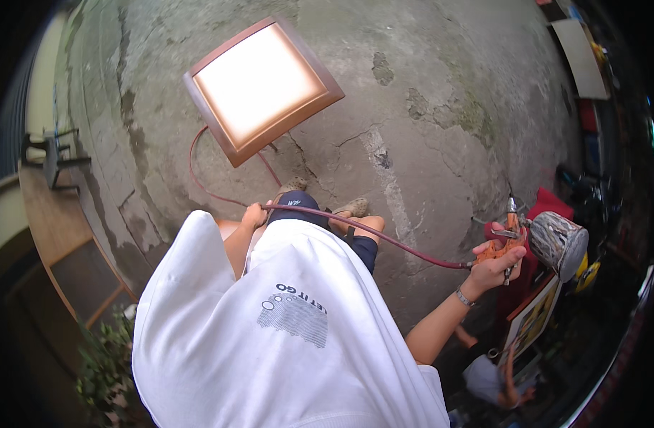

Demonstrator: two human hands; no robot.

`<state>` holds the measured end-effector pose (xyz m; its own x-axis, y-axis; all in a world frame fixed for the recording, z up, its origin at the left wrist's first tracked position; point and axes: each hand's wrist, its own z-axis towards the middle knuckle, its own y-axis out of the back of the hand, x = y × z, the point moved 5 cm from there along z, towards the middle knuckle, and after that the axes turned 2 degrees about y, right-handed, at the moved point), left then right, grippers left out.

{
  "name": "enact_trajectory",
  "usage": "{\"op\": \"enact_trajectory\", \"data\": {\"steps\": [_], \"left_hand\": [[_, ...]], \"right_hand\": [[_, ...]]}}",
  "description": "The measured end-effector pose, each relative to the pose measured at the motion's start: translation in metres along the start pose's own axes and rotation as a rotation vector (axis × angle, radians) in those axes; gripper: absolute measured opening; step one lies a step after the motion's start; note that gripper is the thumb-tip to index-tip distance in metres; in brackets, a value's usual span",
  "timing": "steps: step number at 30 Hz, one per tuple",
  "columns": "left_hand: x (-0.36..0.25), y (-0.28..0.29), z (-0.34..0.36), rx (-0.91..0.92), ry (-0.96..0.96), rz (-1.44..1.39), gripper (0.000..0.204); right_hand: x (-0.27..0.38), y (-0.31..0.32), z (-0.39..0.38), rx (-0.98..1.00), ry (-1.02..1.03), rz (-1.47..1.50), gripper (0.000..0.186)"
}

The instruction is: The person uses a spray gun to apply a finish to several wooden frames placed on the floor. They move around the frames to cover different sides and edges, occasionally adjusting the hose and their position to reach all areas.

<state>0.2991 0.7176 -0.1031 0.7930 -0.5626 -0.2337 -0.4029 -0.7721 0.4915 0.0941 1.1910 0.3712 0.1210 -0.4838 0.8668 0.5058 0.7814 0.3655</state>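
My right hand (499, 267), at the right, is wrapped round an orange spray gun (489, 252) with a silvery front end. A paint-streaked metal cup (559, 246) is attached to the gun and tilts to the right. From the gun, a dark red air hose (391, 240) crosses in front of me to my left hand (253, 215), whose fingers are closed on it. Beyond my feet is a square panel (259, 82) with a glaring white middle and a brown frame. It is apart from both hands; its support is mostly hidden.
Cracked concrete (412, 64) surrounds the panel, and the hose loops beside it. A dark plastic chair (56, 160) and wooden board (56, 221) are at the left, above a leafy plant (102, 364). At the lower right are another person (487, 378) and a framed picture (534, 321).
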Motion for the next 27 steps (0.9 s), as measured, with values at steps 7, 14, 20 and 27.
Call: {"op": "enact_trajectory", "data": {"steps": [7, 14, 20, 27], "left_hand": [[-0.084, -0.145, -0.026, -0.370, 0.158, -0.500, 0.059], [-0.166, -0.307, -0.101, -0.180, 0.302, -0.897, 0.052], [-0.174, -0.417, -0.107, -0.384, 0.319, -1.134, 0.035], [-0.139, -0.478, -0.103, -0.493, 0.305, -1.094, 0.037]], "right_hand": [[-0.100, -0.082, 0.136, 0.454, 0.145, 0.034, 0.073], [-0.165, -0.118, 0.177, 0.663, 0.237, -0.017, 0.077], [-0.250, -0.148, 0.136, 0.757, 0.255, -0.023, 0.073], [-0.300, -0.160, 0.037, 0.859, 0.328, -0.083, 0.072]]}}
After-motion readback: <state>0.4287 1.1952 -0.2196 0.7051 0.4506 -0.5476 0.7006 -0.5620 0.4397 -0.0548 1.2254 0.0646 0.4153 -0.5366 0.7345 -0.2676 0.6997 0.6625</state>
